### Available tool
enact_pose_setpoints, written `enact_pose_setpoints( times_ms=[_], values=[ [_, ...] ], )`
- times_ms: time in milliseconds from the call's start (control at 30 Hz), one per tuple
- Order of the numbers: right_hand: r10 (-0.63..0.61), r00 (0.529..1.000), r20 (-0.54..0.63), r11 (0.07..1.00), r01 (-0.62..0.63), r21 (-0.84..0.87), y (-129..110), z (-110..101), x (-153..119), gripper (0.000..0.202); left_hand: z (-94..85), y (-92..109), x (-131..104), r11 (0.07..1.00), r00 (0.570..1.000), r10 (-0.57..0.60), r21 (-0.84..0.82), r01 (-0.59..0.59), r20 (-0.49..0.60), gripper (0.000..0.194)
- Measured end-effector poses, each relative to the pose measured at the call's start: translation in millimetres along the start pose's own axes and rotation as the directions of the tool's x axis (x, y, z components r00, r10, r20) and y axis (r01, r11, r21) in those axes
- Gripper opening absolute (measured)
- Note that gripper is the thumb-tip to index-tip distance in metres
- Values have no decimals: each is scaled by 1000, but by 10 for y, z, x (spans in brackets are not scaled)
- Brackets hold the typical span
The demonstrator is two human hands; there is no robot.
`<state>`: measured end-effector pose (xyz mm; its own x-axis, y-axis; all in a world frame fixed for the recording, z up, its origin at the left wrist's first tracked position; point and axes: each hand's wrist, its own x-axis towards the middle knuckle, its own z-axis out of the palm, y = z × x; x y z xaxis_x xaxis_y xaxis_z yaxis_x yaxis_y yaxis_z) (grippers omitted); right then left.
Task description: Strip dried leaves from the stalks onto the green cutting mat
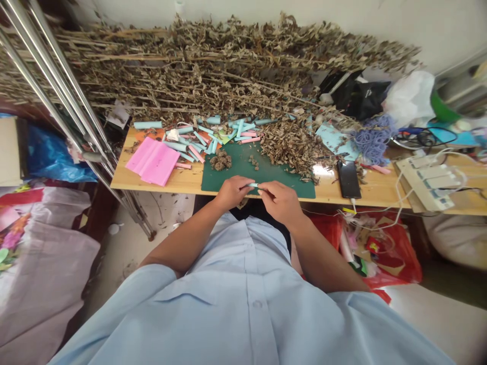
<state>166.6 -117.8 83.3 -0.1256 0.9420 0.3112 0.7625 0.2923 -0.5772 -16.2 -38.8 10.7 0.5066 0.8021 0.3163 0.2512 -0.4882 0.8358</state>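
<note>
Between my two hands, at the front edge of the green mat (pixel 228 180), is a small light-blue paper roll (pixel 253 185). My left hand (pixel 235 192) pinches one end of it, and my right hand (pixel 279 200) has its fingertips closed on the other. Beyond them on the mat lie a small clump of crumbled dry leaves (pixel 220 160) and a few crumbs. A large heap of dried leaves (pixel 291 147) covers the mat's right part. Several blue and pink paper rolls (pixel 243 129) are scattered at the back left, beside a stack of pink paper sheets (pixel 152 161).
Long bundles of dried stalks (pixel 213 66) stretch along the back wall. To the right are a phone (pixel 349 180) on a cable, purple string (pixel 376 134) and a white power strip (pixel 428 180). Metal crutches (pixel 81 114) lean at the left. A red bag (pixel 399 253) sits below the table.
</note>
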Motion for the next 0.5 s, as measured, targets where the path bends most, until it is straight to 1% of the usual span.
enact_pose_setpoints(
  times_ms=[200, 500],
  values=[
    [9, 998, -61, 999, -7, 41, 0, -47, 27, 16, -26, 43, 7, 1000, 1000, -7, -20, 7, 3, 20],
    [-38, 998, -51, 998, 41, 50, 4, 23, 12, 15, -3, -3, -1, 1000, 1000, 0, 0, 0, -5, 21]
  ],
)
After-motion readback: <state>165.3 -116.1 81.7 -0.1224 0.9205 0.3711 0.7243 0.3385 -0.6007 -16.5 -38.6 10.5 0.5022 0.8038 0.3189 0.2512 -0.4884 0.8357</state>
